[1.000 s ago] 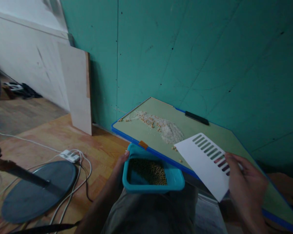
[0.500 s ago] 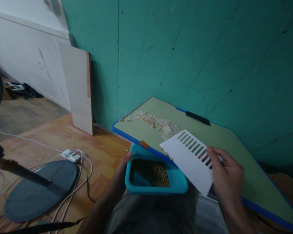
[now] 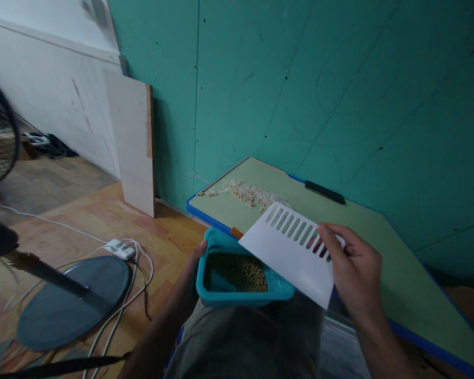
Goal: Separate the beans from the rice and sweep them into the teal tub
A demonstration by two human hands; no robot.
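Observation:
My left hand (image 3: 186, 284) grips the left wall of a teal plastic tub (image 3: 245, 301), thumb over the rim. Inside lie dark green beans (image 3: 225, 260) and yellowish soybeans (image 3: 256, 276). My right hand (image 3: 355, 268) is closed around the handle end of a white slotted scraper (image 3: 286, 258). The scraper slants above the tub's right part and hides some of it. Behind the tub, white grains (image 3: 274, 198) and loose soybeans (image 3: 248, 198) are spread on the pale green tabletop (image 3: 391, 252).
A black bar-shaped object (image 3: 324, 192) lies by the table's far edge, against the green wall (image 3: 260, 79). At left are a round stand base (image 3: 71, 310), a power strip (image 3: 119, 248) with white cables, part of a fan (image 3: 0, 131) and a leaning board (image 3: 132, 142).
The scraper has moved left, further over the tub. The few soybeans along its lower edge no longer show. The tub has shifted slightly left and up in view.

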